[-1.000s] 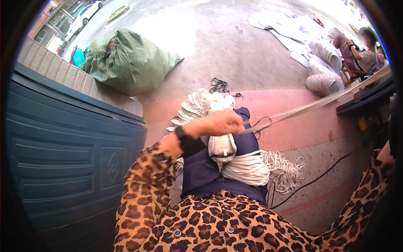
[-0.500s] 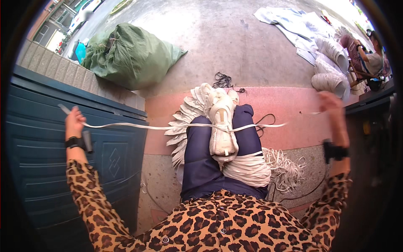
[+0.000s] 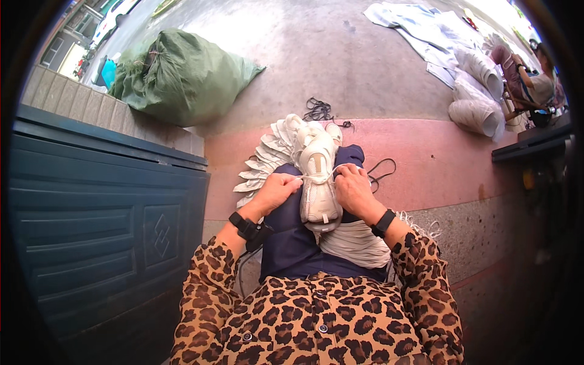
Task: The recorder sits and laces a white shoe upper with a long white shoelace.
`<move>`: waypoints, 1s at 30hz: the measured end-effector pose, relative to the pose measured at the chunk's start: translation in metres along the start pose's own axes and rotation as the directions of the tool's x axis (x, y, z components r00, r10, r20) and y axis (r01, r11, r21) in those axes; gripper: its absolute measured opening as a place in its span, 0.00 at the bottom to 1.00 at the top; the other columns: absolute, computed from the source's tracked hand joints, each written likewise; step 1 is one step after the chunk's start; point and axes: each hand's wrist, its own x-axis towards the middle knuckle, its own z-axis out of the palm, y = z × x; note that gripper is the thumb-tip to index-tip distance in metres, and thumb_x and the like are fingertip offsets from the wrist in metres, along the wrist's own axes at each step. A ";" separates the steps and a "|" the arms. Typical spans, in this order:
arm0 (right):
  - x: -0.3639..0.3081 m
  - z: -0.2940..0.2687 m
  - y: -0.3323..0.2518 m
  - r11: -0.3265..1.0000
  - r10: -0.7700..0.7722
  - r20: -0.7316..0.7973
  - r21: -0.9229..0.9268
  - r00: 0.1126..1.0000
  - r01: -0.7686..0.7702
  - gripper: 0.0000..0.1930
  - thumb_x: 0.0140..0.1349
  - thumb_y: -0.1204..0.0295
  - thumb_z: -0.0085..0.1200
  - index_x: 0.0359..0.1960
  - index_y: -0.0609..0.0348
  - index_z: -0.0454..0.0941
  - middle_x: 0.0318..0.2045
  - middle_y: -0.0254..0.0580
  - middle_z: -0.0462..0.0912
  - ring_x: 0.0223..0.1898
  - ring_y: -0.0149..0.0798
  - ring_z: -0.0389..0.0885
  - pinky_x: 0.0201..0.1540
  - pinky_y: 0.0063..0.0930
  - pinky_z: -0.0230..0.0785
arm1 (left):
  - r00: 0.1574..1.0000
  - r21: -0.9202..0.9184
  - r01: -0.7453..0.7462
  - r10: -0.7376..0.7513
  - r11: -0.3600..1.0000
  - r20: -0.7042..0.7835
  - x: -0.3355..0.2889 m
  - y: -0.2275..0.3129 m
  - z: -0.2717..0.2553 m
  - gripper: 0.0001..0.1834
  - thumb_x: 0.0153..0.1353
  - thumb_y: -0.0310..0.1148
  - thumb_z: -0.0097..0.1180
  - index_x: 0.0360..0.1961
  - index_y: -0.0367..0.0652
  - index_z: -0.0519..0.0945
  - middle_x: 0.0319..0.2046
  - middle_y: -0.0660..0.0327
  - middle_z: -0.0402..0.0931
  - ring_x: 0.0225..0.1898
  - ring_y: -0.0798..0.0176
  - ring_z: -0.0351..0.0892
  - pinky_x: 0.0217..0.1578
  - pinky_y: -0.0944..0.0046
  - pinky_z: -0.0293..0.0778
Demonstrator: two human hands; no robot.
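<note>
A cream-coloured shoe (image 3: 319, 204) rests between my thighs with its heel toward me. Across its upper runs a white shoelace (image 3: 317, 179). On the shoe's left side my left hand (image 3: 278, 191) pinches the lace, fingers closed. My right hand (image 3: 354, 188) is closed on the lace at the right side, close to the shoe. More pale shoes (image 3: 267, 159) stand in an overlapping row beyond and left of my knees. A thick bundle of white laces (image 3: 356, 243) lies over my right thigh, partly behind my right forearm.
Black laces (image 3: 319, 111) lie on the floor ahead. A large green sack (image 3: 182, 79) stands front left, near a dark blue panelled door (image 3: 91, 219). At front right are white wrapped stacks (image 3: 477, 109), pale cloth (image 3: 420, 33) and a seated person (image 3: 535, 82).
Both hands have come inward from wide apart to the shoe. The lace, stretched out across before, is now drawn in close around the shoe's upper.
</note>
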 end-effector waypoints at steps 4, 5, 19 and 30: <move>0.002 0.006 0.004 1.000 0.003 0.008 -0.028 1.000 -0.003 0.07 0.43 0.72 0.48 0.25 0.60 0.75 0.38 0.40 0.74 0.46 0.40 0.66 0.45 0.38 0.55 | 0.991 0.136 0.135 -0.136 0.981 0.001 -0.002 -0.004 0.005 0.12 0.60 0.34 0.49 0.33 0.36 0.79 0.20 0.69 0.73 0.22 0.76 0.68 0.24 0.74 0.65; 0.003 0.007 0.005 1.000 -0.011 0.023 -0.016 1.000 0.011 0.08 0.43 0.73 0.48 0.25 0.60 0.75 0.37 0.40 0.74 0.46 0.40 0.66 0.45 0.38 0.55 | 0.998 0.099 0.058 -0.055 0.993 -0.028 -0.004 -0.005 0.007 0.11 0.60 0.33 0.48 0.34 0.35 0.77 0.20 0.67 0.74 0.22 0.75 0.69 0.23 0.74 0.66; 0.014 0.002 -0.003 0.962 -0.153 0.130 -0.207 0.980 0.178 0.05 0.48 0.71 0.47 0.22 0.54 0.76 0.29 0.38 0.73 0.38 0.38 0.69 0.40 0.36 0.57 | 0.879 0.769 -0.165 0.446 0.618 -0.170 0.000 -0.020 0.025 0.08 0.55 0.34 0.49 0.28 0.42 0.77 0.25 0.55 0.76 0.31 0.50 0.74 0.31 0.53 0.69; 0.008 0.009 -0.005 0.992 0.122 -0.050 -0.027 0.991 -0.124 0.04 0.49 0.69 0.49 0.24 0.53 0.76 0.27 0.38 0.73 0.38 0.41 0.70 0.40 0.36 0.57 | 0.883 0.874 -0.205 0.469 0.441 -0.030 0.010 -0.012 0.031 0.06 0.51 0.33 0.51 0.23 0.46 0.77 0.22 0.60 0.74 0.32 0.55 0.70 0.33 0.56 0.63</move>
